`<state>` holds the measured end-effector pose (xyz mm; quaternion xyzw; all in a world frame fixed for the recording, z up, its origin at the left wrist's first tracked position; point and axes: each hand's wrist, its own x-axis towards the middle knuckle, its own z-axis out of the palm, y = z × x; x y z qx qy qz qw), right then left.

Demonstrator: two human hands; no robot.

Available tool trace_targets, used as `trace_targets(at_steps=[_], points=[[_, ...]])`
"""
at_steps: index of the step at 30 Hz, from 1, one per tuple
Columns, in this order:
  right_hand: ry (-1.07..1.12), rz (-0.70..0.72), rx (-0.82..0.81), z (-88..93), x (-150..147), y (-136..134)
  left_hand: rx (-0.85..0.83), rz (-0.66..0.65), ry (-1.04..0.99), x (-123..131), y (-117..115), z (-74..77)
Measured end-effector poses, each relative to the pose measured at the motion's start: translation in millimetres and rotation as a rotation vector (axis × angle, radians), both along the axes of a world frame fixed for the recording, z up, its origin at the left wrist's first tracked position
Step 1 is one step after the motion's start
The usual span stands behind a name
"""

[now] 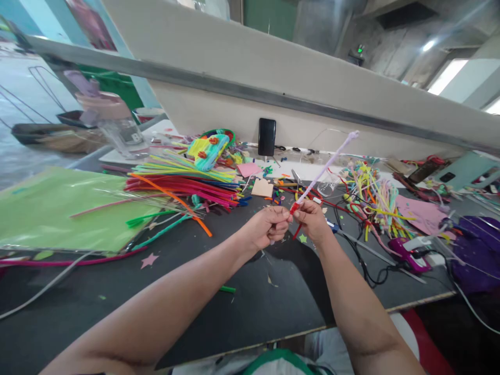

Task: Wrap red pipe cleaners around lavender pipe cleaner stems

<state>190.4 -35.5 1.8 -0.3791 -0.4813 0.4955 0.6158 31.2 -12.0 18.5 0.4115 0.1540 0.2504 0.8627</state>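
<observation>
We seem to be in a craft workshop: bundled fuzzy stems [183, 188], pink paper [419, 212] and star cutouts [149, 260] crowd a dark worktable [234, 320], with a pale partition [234, 57] behind it and bare concrete [394, 54] beyond.

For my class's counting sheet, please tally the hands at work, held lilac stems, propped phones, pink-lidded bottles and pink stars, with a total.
Left hand and right hand: 2
Lilac stem: 1
Black phone: 1
Pink-lidded bottle: 1
Pink star: 1
Total: 6
</observation>
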Motion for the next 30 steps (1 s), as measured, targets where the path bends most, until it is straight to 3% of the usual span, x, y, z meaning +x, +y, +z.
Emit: trace_targets(at_steps=[4,7,12,16,19,25,30], points=[[0.033,0.107,0.034,0.3,-1,-1,-0.064,-0.092,-0.051,0,-1,1.3],[0.032,0.089,0.022,-2.5,0,-1,-0.061,-0.124,-0.047,0,-1,2.9],[-0.024,-0.042,-0.021,-6.8,9,6,0.15,0.097,0.067,6,-5,3.2],[-0.091,-0.136,-0.025,-4.3,11,8,0.399,0.309,0.249,13,-6,-4.2],[-0.13,-0.149,-0.012,-1.1,9,7,0.496,0.428,0.339,16,-6,-11.0],[-0.157,-0.136,-0.032,0.1,6,5,0.469,0.476,0.305,18,-12,-11.5],[0.04,-0.064,-0.073,-1.2,0,3,0.355,0.458,0.199,19,-17,-4.9]])
